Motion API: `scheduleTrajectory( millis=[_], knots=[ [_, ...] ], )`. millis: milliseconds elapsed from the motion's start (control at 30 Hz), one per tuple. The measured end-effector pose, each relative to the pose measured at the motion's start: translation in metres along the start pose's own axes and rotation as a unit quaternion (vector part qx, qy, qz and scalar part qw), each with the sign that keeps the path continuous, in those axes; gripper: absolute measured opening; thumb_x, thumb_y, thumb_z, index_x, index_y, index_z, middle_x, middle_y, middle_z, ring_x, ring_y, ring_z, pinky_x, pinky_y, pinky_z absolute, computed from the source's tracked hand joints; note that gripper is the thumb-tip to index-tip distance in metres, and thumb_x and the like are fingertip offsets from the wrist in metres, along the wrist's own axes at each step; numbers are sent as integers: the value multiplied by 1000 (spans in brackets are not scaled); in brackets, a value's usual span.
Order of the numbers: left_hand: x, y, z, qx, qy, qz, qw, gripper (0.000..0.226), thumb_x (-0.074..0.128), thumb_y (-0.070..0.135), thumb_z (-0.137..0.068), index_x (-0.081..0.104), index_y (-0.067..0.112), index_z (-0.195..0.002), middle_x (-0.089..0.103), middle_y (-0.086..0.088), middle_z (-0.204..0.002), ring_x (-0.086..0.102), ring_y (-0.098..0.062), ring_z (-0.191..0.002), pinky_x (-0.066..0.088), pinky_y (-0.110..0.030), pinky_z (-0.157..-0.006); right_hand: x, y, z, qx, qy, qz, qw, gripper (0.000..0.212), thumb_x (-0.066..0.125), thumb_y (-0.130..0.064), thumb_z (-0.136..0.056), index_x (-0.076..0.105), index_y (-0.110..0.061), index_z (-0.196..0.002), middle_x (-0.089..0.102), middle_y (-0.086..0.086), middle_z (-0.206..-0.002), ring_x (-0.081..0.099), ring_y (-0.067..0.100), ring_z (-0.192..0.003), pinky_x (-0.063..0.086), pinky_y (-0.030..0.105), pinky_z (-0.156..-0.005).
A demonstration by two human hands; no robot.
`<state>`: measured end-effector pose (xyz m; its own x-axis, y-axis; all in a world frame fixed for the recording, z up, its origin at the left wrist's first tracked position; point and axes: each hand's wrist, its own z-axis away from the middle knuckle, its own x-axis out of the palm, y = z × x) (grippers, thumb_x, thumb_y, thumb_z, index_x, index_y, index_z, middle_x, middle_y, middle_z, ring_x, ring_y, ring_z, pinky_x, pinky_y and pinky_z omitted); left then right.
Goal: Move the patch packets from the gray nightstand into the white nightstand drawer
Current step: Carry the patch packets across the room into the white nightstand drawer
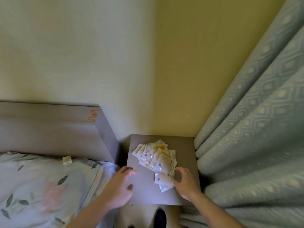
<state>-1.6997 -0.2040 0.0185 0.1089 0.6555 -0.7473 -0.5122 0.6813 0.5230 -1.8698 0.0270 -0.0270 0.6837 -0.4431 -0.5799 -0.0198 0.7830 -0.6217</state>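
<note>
A heap of patch packets [156, 159] lies on the gray nightstand [185, 145], toward its 12 o'clock half. The right hand [185, 181], at the heap's 5 o'clock, has curled fingers [179, 170] touching the nearest packets. The left hand [120, 186], at 8 o'clock, has loosely spread fingers holding nothing.

- I see the patch packets [157, 159] as a loose, overlapping heap of small white sachets with yellow print, lying flat.
- They sit on the gray nightstand [184, 150], spread from its back-middle toward the front right.
- The nightstand top is plain, matte and square.
</note>
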Motion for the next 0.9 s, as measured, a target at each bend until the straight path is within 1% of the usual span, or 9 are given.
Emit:
scheduleTrajectory(
  millis=[67, 167, 233, 367, 400, 567, 667, 800, 900],
  knots=[
    [13, -9, -25, -6, -12, 5, 1000, 50, 56, 23, -85, 53, 33, -134, 43, 21, -138, 49, -3, -127, 37, -21, -108, 8, 8, -31, 11, 1, -3, 1000, 41, 68, -18, -94, 55, -20, -133, 48, -3, -131, 49, 9, -111, 35, 16, -90],
    [36, -24, -68, -7, -30, 7, 1000, 48, 59, 22, -88, 52, 32, -134, 42, 22, -136, 47, 0, -126, 28, -8, -104, 25, 20, -76, 18, 6, 3, 1000, 43, 66, -10, -92, 55, -17, -133, 48, -2, -124, 48, 10, -110, 34, 16, -92],
    [52, -35, -99, -11, -41, 14, 999, 48, 61, 20, -89, 53, 31, -135, 43, 22, -135, 48, 1, -125, 25, -4, -103, 38, 33, -107, 21, 21, 14, 999, 45, 69, -9, -90, 56, -17, -132, 52, 1, -124, 52, 16, -116, 36, 17, -95],
    [81, -54, -143, -25, -59, 34, 997, 47, 61, 22, -90, 53, 33, -135, 43, 24, -137, 61, 0, -99, 40, -16, -96, 66, 57, -158, 21, 33, 30, 999, 52, 74, -14, -87, 55, -20, -135, 55, 1, -128, 54, 21, -122, 42, 27, -101],
    [88, -58, -153, -25, -59, 38, 997, 45, 61, 22, -91, 53, 34, -134, 43, 24, -137, 61, -1, -98, 41, -17, -97, 72, 62, -169, 18, 32, 32, 999, 55, 75, -15, -87, 53, -20, -137, 55, 1, -129, 54, 21, -123, 41, 28, -102],
    [116, -85, -192, -28, -39, 46, 998, 42, 64, 21, -92, 57, 35, -131, 48, 22, -135, 55, -3, -120, 41, -16, -99, 95, 84, -214, 10, 65, 49, 997, 65, 81, -30, -78, 54, -25, -136, 56, -4, -129, 52, 22, -122, 45, 39, -105],
    [127, -98, -205, -30, -31, 49, 998, 41, 64, 21, -92, 58, 36, -129, 49, 21, -133, 55, -3, -120, 44, -20, -100, 104, 92, -227, -1, 84, 60, 995, 60, 84, -33, -75, 58, -28, -129, 57, -8, -124, 53, 18, -116, 48, 38, -100],
    [141, -101, -215, -30, -32, 56, 997, 41, 64, 20, -92, 58, 36, -129, 49, 23, -132, 55, -2, -118, 45, -21, -98, 110, 96, -233, 1, 124, 63, 990, 53, 85, -27, -71, 59, -30, -117, 61, -10, -113, 56, 17, -107, 50, 34, -88],
    [151, -95, -225, -34, -27, 73, 996, 43, 66, 21, -91, 56, 36, -129, 50, 20, -135, 56, -4, -118, 46, -25, -101, 109, 101, -231, 0, 137, 75, 988, 48, 81, -25, -76, 63, -28, -121, 63, -6, -112, 55, 20, -108, 49, 37, -88]
  ],
)
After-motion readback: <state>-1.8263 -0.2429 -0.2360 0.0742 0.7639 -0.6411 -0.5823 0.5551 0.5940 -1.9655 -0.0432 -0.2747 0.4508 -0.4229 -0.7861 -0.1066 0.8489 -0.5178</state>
